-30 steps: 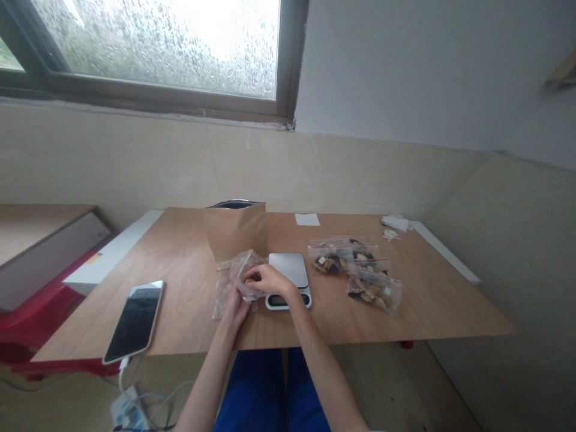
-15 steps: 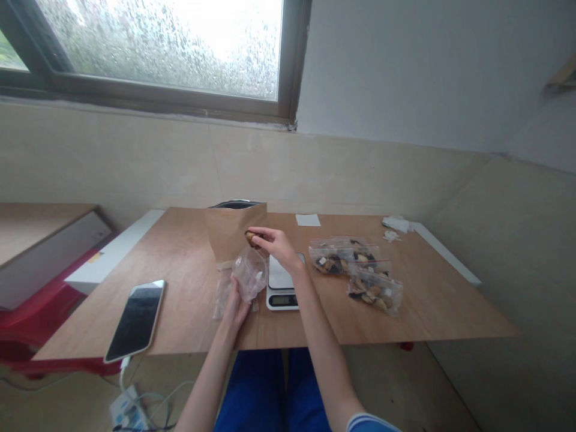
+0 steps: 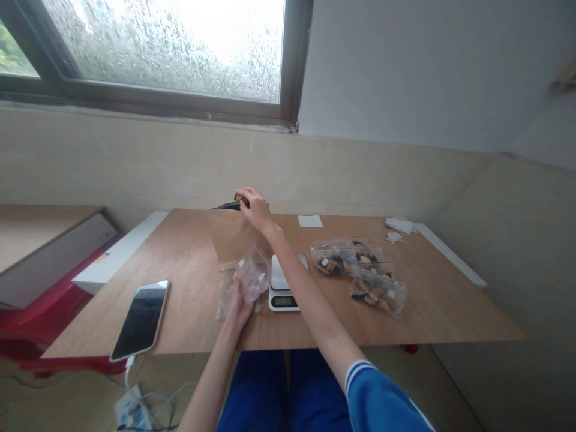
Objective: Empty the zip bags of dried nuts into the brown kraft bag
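Note:
My left hand (image 3: 240,305) is closed on a clear plastic bag (image 3: 253,270), its mouth facing up and held beside the scale. My right hand (image 3: 254,207) pinches a brown, dark-edged dried mushroom piece (image 3: 242,198) just above the mouth of an upright brown paper pouch (image 3: 231,235). The pouch stands open, with a dark inside edge showing; its contents are hidden. A white kitchen scale (image 3: 282,302) sits under my right forearm, its plate partly covered. More clear plastic (image 3: 224,297) lies flat on the table left of my left hand.
Several zip bags of dried pieces (image 3: 378,294) lie right of the scale. A phone (image 3: 140,321) with a charging cable rests at the left front edge. White paper (image 3: 310,221) and crumpled plastic (image 3: 400,225) lie at the back of the wooden table (image 3: 432,312).
My right hand has moved up and away from me, carrying the dried mushroom piece from above the clear plastic bag to above the paper pouch. My left hand still holds the bag.

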The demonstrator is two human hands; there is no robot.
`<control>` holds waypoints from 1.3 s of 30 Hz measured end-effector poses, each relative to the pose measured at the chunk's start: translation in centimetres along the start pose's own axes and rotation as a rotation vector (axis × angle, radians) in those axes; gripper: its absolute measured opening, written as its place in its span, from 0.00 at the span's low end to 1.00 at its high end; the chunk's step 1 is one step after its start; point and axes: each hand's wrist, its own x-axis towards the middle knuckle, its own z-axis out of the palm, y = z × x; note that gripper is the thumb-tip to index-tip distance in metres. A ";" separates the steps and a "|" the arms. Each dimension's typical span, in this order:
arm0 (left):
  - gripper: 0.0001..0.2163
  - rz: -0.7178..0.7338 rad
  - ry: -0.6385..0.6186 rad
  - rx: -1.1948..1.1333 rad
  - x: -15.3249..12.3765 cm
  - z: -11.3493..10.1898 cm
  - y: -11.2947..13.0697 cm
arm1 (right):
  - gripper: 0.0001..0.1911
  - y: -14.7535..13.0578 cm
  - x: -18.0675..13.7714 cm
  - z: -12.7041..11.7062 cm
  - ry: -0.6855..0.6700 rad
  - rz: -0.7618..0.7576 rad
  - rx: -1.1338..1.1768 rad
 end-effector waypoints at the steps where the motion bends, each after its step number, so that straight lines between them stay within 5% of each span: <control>1: 0.21 -0.002 0.001 0.006 0.0 0.0 0.0 | 0.17 0.3 -0.3 0.3 -0.019 -0.004 -0.022; 13: 0.22 0.007 0.007 0.046 0.4 -0.2 -0.2 | 0.17 0.0 -2.0 -0.2 -0.133 -0.043 -0.068; 17: 0.21 0.013 -0.025 0.042 0.5 -0.6 -0.3 | 0.17 -1.1 -3.4 -1.0 -0.020 -0.023 -0.048; 22: 0.18 0.028 -0.044 0.056 0.4 -0.3 -0.2 | 0.14 -1.5 -8.5 -0.7 0.209 0.177 0.037; 26: 0.17 0.054 -0.055 0.095 0.1 0.3 -0.4 | 0.18 -0.5 -13.8 0.6 0.177 0.488 0.084; 29: 0.17 0.115 -0.041 0.182 -0.2 0.6 -0.6 | 0.12 0.3 -16.5 0.8 0.175 0.664 0.233; 34: 0.17 0.188 -0.031 0.433 -1.1 1.5 -1.1 | 0.12 0.8 -18.5 -1.0 0.309 0.695 0.355; 39: 0.15 0.309 -0.090 0.689 -2.8 3.8 -2.1 | 0.16 0.3 -19.0 -2.7 0.354 0.658 0.145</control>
